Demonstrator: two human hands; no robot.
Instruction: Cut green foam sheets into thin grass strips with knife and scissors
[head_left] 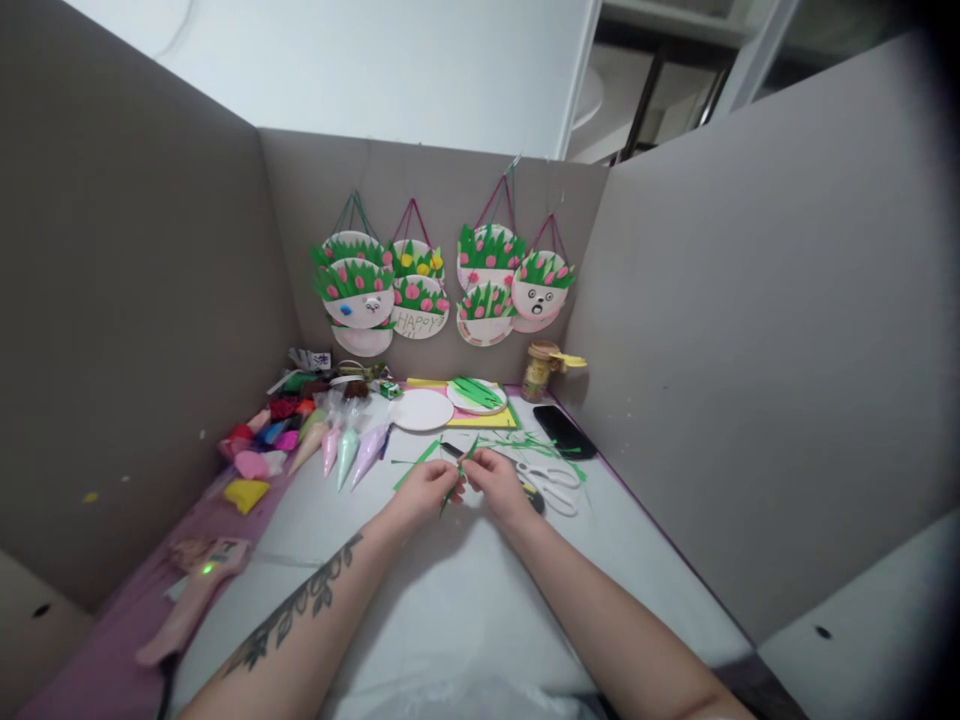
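Observation:
Between my two hands is a thin green paper leaf point(470, 452), its pointed tip showing above the fingers and another end below. My left hand point(431, 487) pinches it from the left. My right hand point(491, 478) closes on it from the right, fingertips nearly touching the left ones. White-handled scissors point(553, 488) lie on the table just right of my right hand. Green paper scraps point(540, 443) are scattered beyond. A green paper strip point(418, 464) lies behind my left hand.
A white paper plate point(422, 410) sits beside another plate holding green leaves point(480, 393). Piping bags point(347, 455) and coloured pieces point(251, 463) lie left. A phone point(564, 432) and a cup point(537, 372) stand right. Decorated plates point(361, 292) hang on the grey partition point(675, 300). A pink device point(193, 600) lies front left.

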